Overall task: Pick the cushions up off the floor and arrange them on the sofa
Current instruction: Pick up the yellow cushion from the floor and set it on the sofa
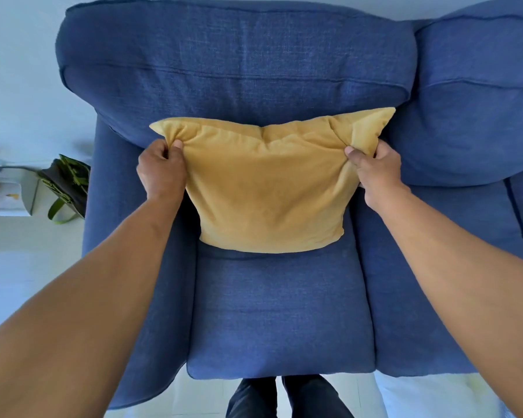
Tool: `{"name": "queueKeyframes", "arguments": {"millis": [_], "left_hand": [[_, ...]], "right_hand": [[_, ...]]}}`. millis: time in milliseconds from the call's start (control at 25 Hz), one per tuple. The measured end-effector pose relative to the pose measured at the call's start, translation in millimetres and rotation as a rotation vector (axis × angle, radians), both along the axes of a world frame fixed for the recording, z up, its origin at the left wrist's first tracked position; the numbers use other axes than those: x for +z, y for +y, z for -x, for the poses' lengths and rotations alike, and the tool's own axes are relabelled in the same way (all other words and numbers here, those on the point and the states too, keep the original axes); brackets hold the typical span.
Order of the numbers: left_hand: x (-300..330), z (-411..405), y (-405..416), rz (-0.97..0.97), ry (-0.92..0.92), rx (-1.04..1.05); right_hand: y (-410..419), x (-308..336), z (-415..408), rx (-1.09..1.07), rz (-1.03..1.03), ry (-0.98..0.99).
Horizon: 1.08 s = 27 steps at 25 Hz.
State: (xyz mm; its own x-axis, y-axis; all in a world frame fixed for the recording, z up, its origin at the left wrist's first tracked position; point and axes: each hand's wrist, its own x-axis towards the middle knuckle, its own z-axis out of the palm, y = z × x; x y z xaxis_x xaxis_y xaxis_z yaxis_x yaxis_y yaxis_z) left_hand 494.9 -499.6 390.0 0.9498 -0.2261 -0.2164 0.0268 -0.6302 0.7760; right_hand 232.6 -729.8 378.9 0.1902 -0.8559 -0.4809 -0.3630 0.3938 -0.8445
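We hold a soft, square yellow cushion (pixel 269 188) against the woven blue sofa (pixel 233 64). Left hand (pixel 161 170) and right hand (pixel 375 168) pinch its upper corners, arms outstretched.

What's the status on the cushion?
Left hand and right hand both pinching top corners of yellow cushion. Cushion upright on blue sofa seat, against backrest. Nothing obstructing.
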Motion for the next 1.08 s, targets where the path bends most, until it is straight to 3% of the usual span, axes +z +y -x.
{"name": "queueKeyframes", "arguments": {"millis": [80, 320, 560, 800, 1080], "left_hand": [[-3.6, 12.9, 5.7, 0.007, -0.059, 0.027], [-3.4, 22.2, 32.7, -0.007, 0.209, 0.059], [34.2, 47.9, 52.2, -0.083, 0.193, -0.053], [46.0, 138.2, 57.9, -0.188, 0.149, -0.423], [45.2, 282.7, 29.9, -0.193, 0.056, -0.967]], "right_hand": [[7.3, -4.2, 7.6, -0.041, 0.034, -0.028], [25.9, -6.5, 18.7, 0.007, -0.103, 0.094], [43.5, 20.5, 46.7, 0.039, -0.046, 0.208], [107.0, 56.4, 116.0, 0.102, 0.038, 0.323], [170.9, 59.8, 253.0, 0.029, 0.091, 0.438]]}}
